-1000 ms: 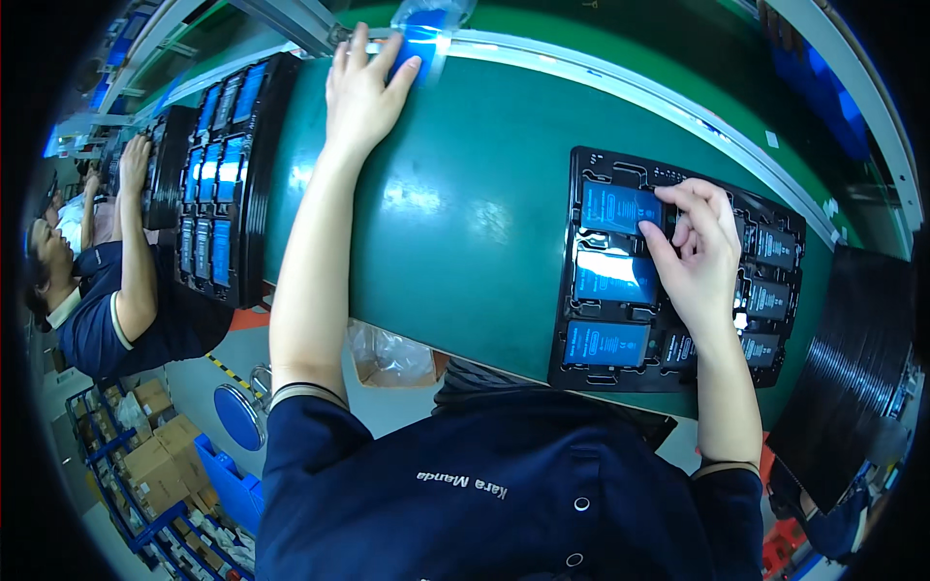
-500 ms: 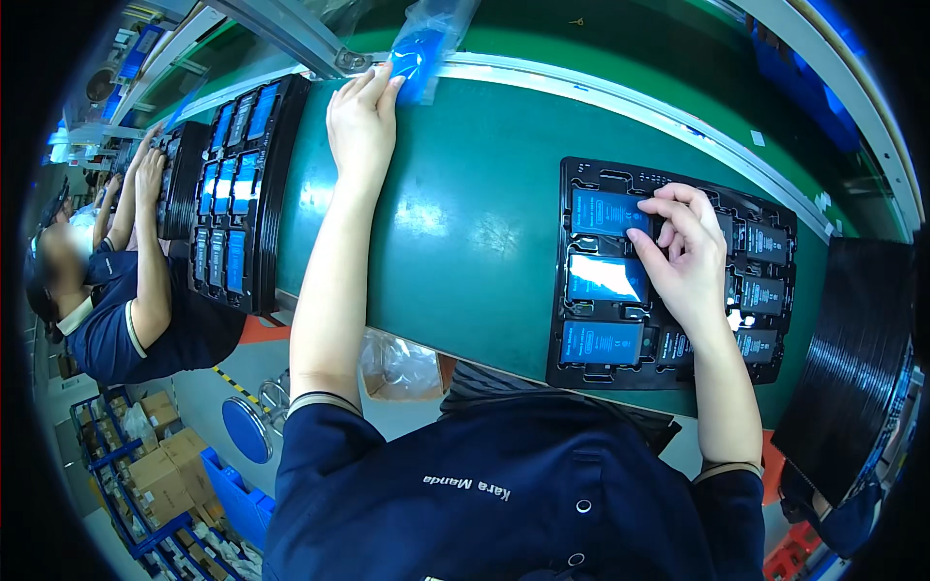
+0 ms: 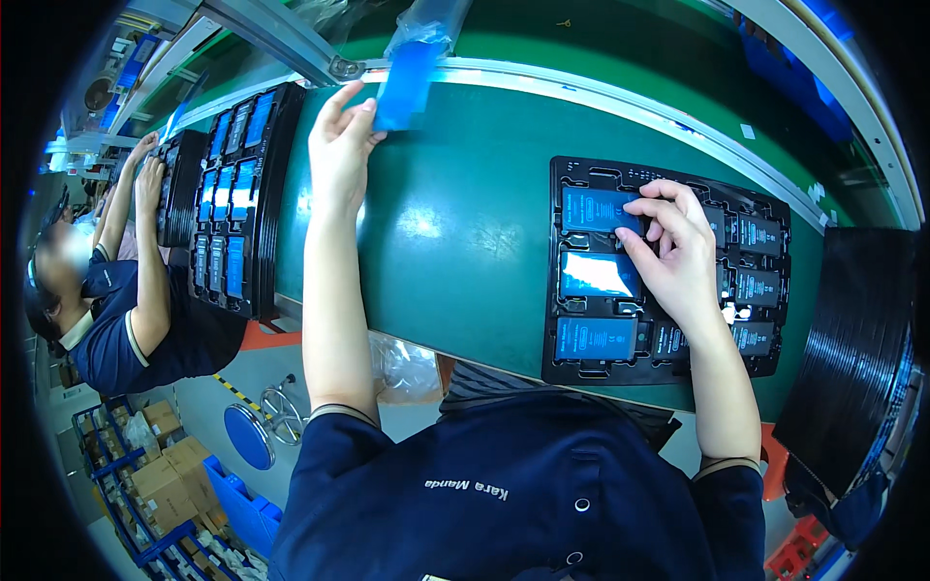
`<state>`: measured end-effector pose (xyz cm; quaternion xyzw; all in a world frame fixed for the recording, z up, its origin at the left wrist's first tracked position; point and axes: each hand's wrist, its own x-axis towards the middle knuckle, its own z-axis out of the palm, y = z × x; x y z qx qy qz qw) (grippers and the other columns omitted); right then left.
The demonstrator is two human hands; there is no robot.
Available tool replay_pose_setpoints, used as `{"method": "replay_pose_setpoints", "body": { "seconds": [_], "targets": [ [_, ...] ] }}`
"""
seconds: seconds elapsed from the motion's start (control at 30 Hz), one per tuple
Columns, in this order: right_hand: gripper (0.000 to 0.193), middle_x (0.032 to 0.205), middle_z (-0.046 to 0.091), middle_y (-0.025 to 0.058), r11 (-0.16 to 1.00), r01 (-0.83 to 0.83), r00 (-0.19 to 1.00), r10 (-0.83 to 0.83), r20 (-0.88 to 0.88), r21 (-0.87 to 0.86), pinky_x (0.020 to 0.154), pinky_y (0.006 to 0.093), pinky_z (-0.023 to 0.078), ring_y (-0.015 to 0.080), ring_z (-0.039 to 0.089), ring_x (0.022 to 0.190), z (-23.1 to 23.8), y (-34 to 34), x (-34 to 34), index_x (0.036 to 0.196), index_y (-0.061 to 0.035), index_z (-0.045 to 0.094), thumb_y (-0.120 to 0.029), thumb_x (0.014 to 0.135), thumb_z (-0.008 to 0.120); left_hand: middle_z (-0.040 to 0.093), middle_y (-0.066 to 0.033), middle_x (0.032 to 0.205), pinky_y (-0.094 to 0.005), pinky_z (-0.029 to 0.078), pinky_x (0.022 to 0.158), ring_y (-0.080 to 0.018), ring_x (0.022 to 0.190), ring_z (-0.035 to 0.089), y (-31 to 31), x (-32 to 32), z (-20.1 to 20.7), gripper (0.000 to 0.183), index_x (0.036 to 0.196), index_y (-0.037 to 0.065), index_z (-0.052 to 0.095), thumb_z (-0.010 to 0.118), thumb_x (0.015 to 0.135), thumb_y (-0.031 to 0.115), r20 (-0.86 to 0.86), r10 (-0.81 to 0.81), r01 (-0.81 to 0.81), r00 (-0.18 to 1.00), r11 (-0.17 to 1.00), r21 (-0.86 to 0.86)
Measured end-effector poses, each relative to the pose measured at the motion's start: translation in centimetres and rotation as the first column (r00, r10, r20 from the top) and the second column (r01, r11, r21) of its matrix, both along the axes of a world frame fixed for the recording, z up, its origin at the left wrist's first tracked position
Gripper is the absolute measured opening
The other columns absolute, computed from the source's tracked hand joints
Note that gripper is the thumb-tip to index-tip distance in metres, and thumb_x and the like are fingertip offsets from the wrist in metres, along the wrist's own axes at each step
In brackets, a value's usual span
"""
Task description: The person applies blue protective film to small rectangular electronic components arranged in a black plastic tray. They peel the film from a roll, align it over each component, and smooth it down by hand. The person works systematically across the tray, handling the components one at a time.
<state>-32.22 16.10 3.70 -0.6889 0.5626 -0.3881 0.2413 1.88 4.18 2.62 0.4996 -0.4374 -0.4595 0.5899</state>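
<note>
My left hand (image 3: 341, 145) is raised over the far edge of the bench, thumb and fingers pinching the edge of a blurred blue film strip (image 3: 407, 85). The strip hangs beside a clear plastic sheet (image 3: 426, 24). At the right, my right hand (image 3: 673, 242) rests over a black plastic tray (image 3: 549, 339). Its thumb and index finger are apart, their tips at the right end of a flat battery (image 3: 593, 208) in the far left pocket. Two more blue-faced batteries lie nearer in that column, the middle one (image 3: 591, 275) shining with glare. The palm hides part of the middle column.
A tall stack of black trays (image 3: 848, 339) stands at the right end of the green bench (image 3: 455, 232). Another stack with batteries (image 3: 247, 194) is at the left, near a co-worker (image 3: 136, 310). A metal rail (image 3: 562, 87) runs along the far edge.
My left hand has moved left and slightly nearer, drawing the blue strip down over the bench. My right hand keeps its place on the tray.
</note>
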Motion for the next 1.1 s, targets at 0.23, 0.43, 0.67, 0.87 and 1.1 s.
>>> {"method": "replay_pose_setpoints", "body": {
  "seconds": [0.23,0.43,0.67,0.87,1.1],
  "targets": [
    [0.020,0.107,0.061,0.0127,0.961,-0.086,0.995,0.094,0.018,-0.264,0.075,0.0309,0.051,0.0223,0.063,0.088,1.1,0.7,0.8,0.095,-0.0009,0.068,-0.002,0.075,0.073,0.059,-0.0036,0.089,-0.0276,0.051,0.075,-0.0116,0.080,0.059,8.8,-7.0,0.9,0.046,0.131,0.004,0.050,0.060,0.086,-0.003,0.025,-0.238,0.240,0.971,0.964,-0.118],
    [0.054,0.133,0.052,0.0185,0.933,-0.338,0.936,0.346,0.055,-0.124,0.102,0.0392,0.042,0.0322,0.053,0.121,1.0,1.0,0.9,0.133,-0.0044,0.050,-0.002,0.082,0.066,0.060,-0.0130,0.085,-0.0352,0.048,0.071,-0.0246,0.074,0.058,11.9,-11.6,1.4,0.051,0.123,0.002,0.058,0.064,0.072,-0.006,0.581,-0.424,0.678,0.694,0.657,-0.330],
    [0.045,0.111,0.063,0.0085,0.909,-0.363,0.744,0.149,0.651,0.206,0.081,0.0238,0.052,0.0095,0.062,0.093,-0.6,0.7,-0.1,0.128,-0.0033,0.055,0.007,0.084,0.062,0.061,-0.0173,0.114,-0.0379,0.050,0.080,-0.0269,0.091,0.064,10.7,-14.2,1.5,0.063,0.135,0.001,0.045,0.065,0.075,0.001,0.317,-0.514,0.599,0.797,0.735,-0.318],
    [0.032,0.101,0.063,0.0103,0.994,-0.033,0.976,0.055,0.212,-0.108,0.062,0.0207,0.052,0.0124,0.064,0.078,-0.4,0.3,-0.4,0.111,-0.0019,0.064,0.008,0.080,0.065,0.069,-0.0122,0.104,-0.0291,0.053,0.081,-0.0191,0.092,0.068,7.5,-15.5,1.8,0.023,0.106,-0.002,0.065,0.069,0.083,-0.001,0.523,-0.403,0.582,0.751,0.778,-0.236],
    [0.030,0.099,0.064,0.0109,0.964,-0.157,0.978,0.182,0.106,-0.214,0.080,0.0335,0.052,0.0254,0.063,0.090,1.4,0.5,-0.7,0.104,-0.0037,0.067,0.001,0.075,0.070,0.069,-0.0128,0.082,-0.0332,0.052,0.062,-0.0261,0.071,0.066,7.6,-15.3,1.0,0.016,0.091,0.001,0.070,0.072,0.075,0.001,0.645,-0.362,0.670,0.673,0.667,-0.325]
  ]
}}
